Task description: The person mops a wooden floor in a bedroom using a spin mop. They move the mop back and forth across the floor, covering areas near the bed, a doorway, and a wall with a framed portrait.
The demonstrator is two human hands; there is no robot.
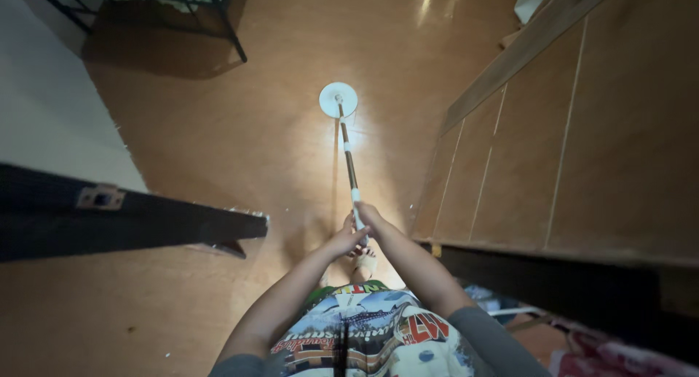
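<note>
Item: long, stiff, seemingly light mop (349,158), which we grip with left hand (345,240) and right hand (368,215) closed around the handle's near end, far from its round head (338,99).

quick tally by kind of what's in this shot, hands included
Mop, round white head on the floor, handle gripped by both hands: 1
Hands, left hand and right hand: 2
Wooden cabinet on the right: 1
Dark door on the left: 1
Metal frame at top left: 1
Total: 6
</note>
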